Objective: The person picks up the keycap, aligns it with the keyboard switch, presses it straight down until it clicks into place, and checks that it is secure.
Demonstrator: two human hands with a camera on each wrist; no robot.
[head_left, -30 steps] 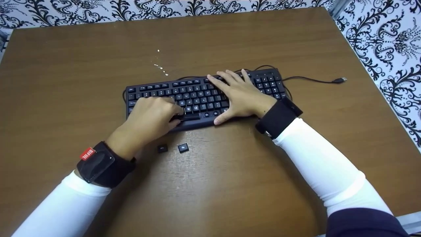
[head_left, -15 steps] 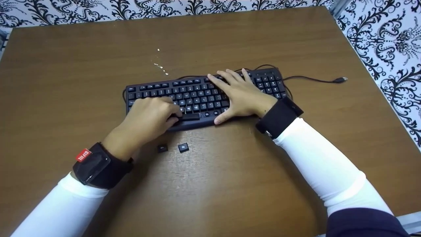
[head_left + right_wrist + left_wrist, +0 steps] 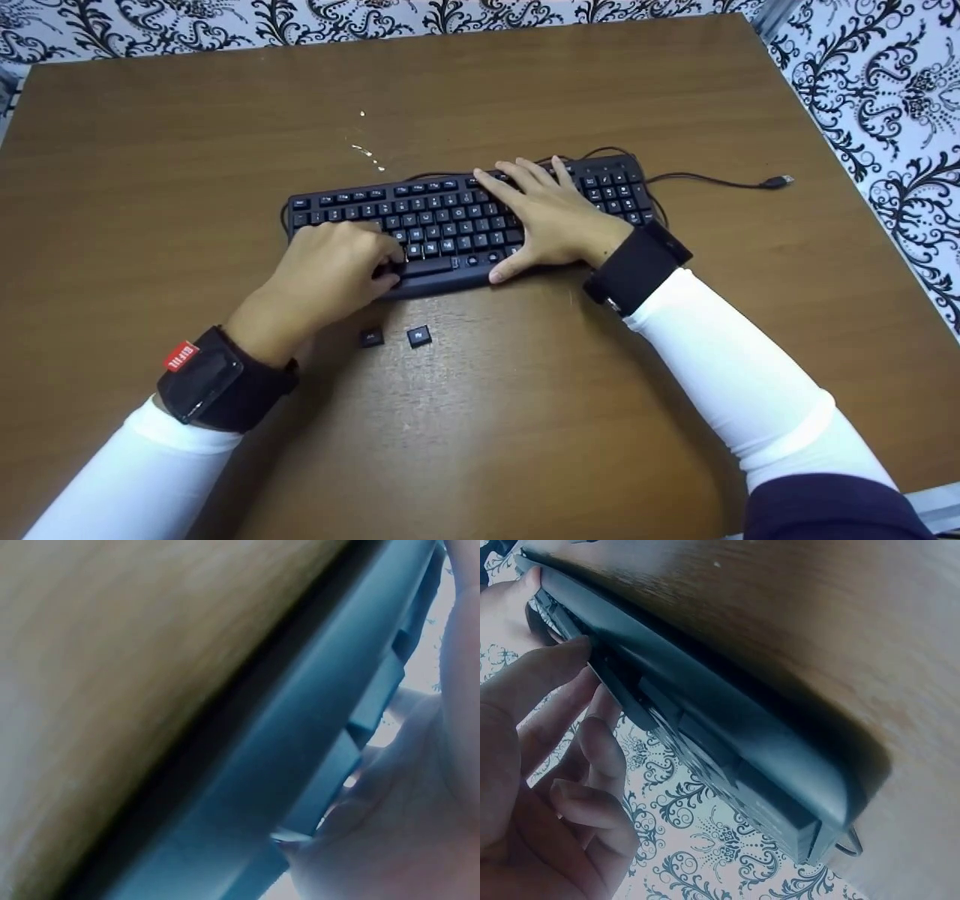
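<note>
Head view, centre: the spread right hand (image 3: 555, 221) presumably braces the keyboard (image 3: 450, 229); whether the left hand (image 3: 326, 262) pinches, I can't tell.

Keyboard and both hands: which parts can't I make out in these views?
Head view: keys of the keyboard beneath the left hand and right hand, covered by them.
Head view: markings on the two loose keycaps, too small to read.
Left wrist view: whether the left hand pinches a key; the keyboard hides some fingertips.
Right wrist view: the rest of the right hand, cut off by the edges.
</note>
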